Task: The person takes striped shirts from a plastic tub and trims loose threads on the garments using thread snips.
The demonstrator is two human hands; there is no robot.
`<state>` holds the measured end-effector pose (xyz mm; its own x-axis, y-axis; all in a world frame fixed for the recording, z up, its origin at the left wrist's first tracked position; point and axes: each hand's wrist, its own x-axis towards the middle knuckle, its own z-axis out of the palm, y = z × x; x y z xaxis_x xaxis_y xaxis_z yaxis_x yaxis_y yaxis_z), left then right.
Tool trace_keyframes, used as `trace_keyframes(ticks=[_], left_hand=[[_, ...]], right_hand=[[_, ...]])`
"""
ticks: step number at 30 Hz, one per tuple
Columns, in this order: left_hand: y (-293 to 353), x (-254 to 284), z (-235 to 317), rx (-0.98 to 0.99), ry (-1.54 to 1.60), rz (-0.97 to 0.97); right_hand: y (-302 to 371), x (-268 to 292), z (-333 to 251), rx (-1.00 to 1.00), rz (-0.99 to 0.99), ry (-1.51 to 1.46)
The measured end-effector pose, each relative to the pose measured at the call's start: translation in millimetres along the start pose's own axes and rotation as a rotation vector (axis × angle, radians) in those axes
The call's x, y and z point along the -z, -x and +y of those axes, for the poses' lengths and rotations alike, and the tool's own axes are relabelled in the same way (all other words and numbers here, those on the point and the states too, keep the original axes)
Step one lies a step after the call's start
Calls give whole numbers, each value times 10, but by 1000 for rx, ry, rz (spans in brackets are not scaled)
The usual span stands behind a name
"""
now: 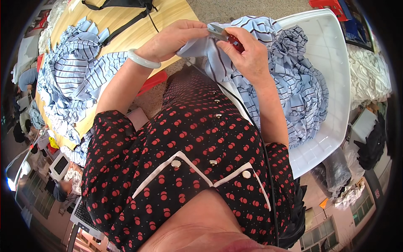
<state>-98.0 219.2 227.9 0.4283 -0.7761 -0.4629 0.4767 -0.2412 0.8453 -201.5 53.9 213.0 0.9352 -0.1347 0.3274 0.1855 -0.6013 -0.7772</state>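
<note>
A light blue garment with dark stripes (219, 63) hangs bunched between my two hands. My left hand (174, 38) is closed, its thumb and fingertips pinching the cloth. Thread snips (236, 43) with red handles and metal blades are gripped in my right hand (251, 56). Their blades point left, by my left fingertips at the cloth; whether they touch a thread is too small to tell. Beneath my right forearm, more striped garments (289, 92) lie heaped in a white plastic bin (336, 84).
At the left stands a wooden table (121, 14) bearing a pile of striped garments (69, 71) and a black bag (126, 3) with a strap. White cloth (369, 75) is heaped beyond the bin. A dark cable (247, 111) runs down beside me. Another person (72, 185) is at the lower left.
</note>
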Motion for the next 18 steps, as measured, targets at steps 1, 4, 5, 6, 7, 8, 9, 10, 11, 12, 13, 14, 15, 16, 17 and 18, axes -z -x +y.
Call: trace_keyframes(ticks=[1, 4, 5, 6, 7, 8, 9, 10, 11, 12, 13, 14, 15, 16, 17, 18], left_hand=[[1, 1, -6, 0, 0, 1], [6, 9, -11, 23, 21, 20], [9, 17, -9, 40, 23, 15], [14, 28, -4, 56, 24, 9], [17, 40, -5, 56, 23, 7], [20, 56, -9, 41, 34, 10], [16, 81, -12, 24, 43, 14], [6, 111, -24, -25, 34, 99], [-5, 163, -56, -73, 25, 183], [-72, 265, -130, -127, 30, 264], [-115, 336, -167, -141, -12, 295], [-187, 410, -196, -155, -54, 318], [-271, 519, -330, -206, -253, 438], [-336, 552, -375, -226, -452, 478], [-402, 579, -413, -245, -651, 516], [-513, 632, -513, -271, -686, 533]], right_hand=[[4, -4, 3, -6, -1, -8], [29, -19, 24, -32, -14, 15], [36, -20, 33, -32, -14, 15], [39, -14, 42, -55, 8, 4], [47, -7, 59, -78, 30, -6], [69, -8, 111, -134, 120, -66], [95, -5, 195, -187, 212, -125], [140, 54, 289, -283, 277, -193], [170, 99, 381, -362, 354, -205], [214, 151, 496, -440, 434, -218], [307, 186, 731, -489, 471, -147], [419, 213, 910, -564, 484, -129], [508, 200, 1050, -632, 486, -122], [588, 169, 1133, -657, 441, -65], [655, 99, 1209, -652, 438, -54], [683, 29, 1247, -645, 435, -41]])
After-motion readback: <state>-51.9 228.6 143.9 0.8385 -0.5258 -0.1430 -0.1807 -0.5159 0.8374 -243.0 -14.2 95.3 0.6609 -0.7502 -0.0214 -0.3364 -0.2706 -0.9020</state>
